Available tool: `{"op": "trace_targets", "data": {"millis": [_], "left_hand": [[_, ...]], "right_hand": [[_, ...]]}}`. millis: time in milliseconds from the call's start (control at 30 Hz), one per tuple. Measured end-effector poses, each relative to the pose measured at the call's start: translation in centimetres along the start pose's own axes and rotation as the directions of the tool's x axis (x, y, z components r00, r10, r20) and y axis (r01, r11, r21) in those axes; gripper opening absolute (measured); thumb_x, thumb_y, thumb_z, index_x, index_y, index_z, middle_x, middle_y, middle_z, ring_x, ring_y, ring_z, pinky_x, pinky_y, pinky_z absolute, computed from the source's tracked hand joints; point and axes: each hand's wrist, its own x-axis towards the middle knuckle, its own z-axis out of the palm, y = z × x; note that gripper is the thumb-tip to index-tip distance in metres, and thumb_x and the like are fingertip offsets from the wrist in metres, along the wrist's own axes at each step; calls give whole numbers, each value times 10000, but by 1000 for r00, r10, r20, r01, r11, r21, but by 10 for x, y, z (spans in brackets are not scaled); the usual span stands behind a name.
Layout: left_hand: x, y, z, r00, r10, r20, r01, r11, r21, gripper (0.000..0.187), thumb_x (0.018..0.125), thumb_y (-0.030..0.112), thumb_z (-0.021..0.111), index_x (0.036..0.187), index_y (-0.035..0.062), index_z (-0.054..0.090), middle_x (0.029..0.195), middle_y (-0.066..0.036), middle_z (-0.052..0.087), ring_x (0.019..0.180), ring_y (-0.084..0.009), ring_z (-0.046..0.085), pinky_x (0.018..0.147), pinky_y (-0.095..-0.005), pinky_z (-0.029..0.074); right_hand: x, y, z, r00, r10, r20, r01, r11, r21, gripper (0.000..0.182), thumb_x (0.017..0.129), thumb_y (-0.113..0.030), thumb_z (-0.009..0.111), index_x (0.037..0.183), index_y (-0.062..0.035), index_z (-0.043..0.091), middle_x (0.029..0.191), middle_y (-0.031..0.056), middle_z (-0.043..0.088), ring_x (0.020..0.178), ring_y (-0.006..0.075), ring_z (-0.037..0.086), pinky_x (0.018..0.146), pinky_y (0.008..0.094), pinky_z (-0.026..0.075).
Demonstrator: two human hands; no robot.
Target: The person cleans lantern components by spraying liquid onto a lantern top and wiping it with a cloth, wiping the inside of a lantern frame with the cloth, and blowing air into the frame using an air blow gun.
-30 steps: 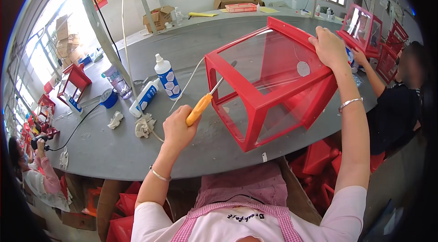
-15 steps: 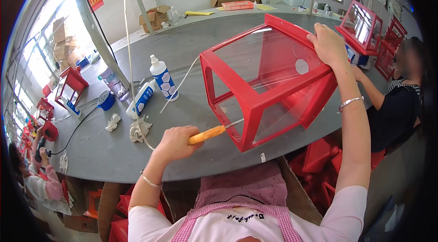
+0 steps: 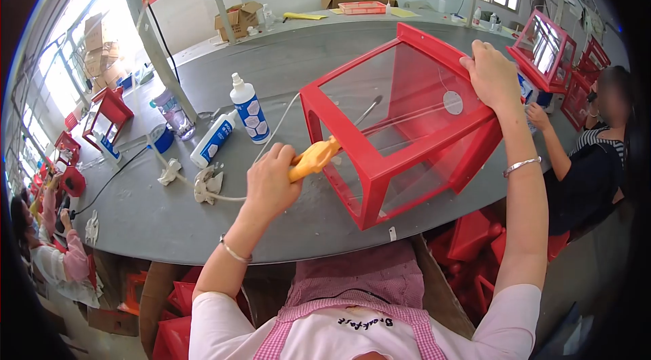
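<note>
My left hand [image 3: 273, 183] is closed around a yellow air blow gun [image 3: 315, 158]. Its thin metal nozzle reaches through an open side of a red lantern-like frame [image 3: 380, 164], and the dark tip shows inside. A white hose [image 3: 230, 198] runs from near this hand over the table. The frame has clear panels [image 3: 373, 82] and lies tilted on the grey table, with a round pale disc [image 3: 452, 102] seen through the top panel. My right hand [image 3: 493, 75] grips the frame's far right edge, fingers over the rim.
Left of the frame stand a blue-and-white bottle [image 3: 251, 112] and a second, leaning bottle [image 3: 213, 141], near crumpled white tissue [image 3: 208, 183]. A co-worker [image 3: 593, 149] is at the right, beside another red frame [image 3: 542, 51]. Another person [image 3: 54, 258] works at the far left.
My left hand has moved up and turned the blow gun, so its nozzle now points up and deeper inside the frame. The hose has shifted. My right hand keeps its hold.
</note>
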Motion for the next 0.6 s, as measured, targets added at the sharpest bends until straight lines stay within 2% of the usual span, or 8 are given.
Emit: {"op": "trace_targets", "data": {"millis": [133,233,267,367,533,600], "left_hand": [[6,9,8,990,50,-135,-62,994,-86,249,731,89,701,942,90,569,932,-91,572,859,-330,627,714,-438,507],[-5,0,8,996,93,19,-90,989,-116,305,680,48,692,958,83,569,969,-93,584,847,-360,621,706,-439,493],[-10,-7,7,997,81,16,-79,990,-114,305,680,48,692,958,83,569,969,-93,584,847,-360,621,706,-439,493],[-32,-39,-1,961,46,272,-30,997,-64,361,677,11,661,1022,94,596,986,-98,580,875,-362,622,718,-439,500],[-83,-76,-11,976,-130,177,140,989,-48,410,696,11,653,1092,110,619,990,-102,580,893,-368,621,725,-436,506],[-105,-89,-10,971,-215,103,217,976,-9,415,709,33,670,1114,113,627,992,-104,581,891,-362,623,728,-435,508]], "right_hand": [[-1,0,1,1000,-3,-14,4,1000,4,284,967,-305,574,973,-24,531,959,146,646,915,370,649,762,473,516],[-1,4,2,1000,-7,-29,8,1000,11,280,963,-302,578,973,-26,530,957,151,642,914,373,644,756,476,511],[-1,5,4,999,-15,-38,15,1000,17,279,961,-300,579,974,-26,528,957,155,639,911,377,640,751,479,507],[0,7,8,997,-49,-59,51,998,34,279,957,-295,583,968,-24,521,956,162,628,907,389,625,739,486,493],[3,-3,3,996,-81,-25,82,996,38,277,950,-278,593,945,-15,504,949,167,610,904,410,600,729,491,466],[9,-7,9,994,-98,-40,100,994,46,242,944,-226,606,923,-15,491,930,168,604,889,416,594,728,493,457]]}}
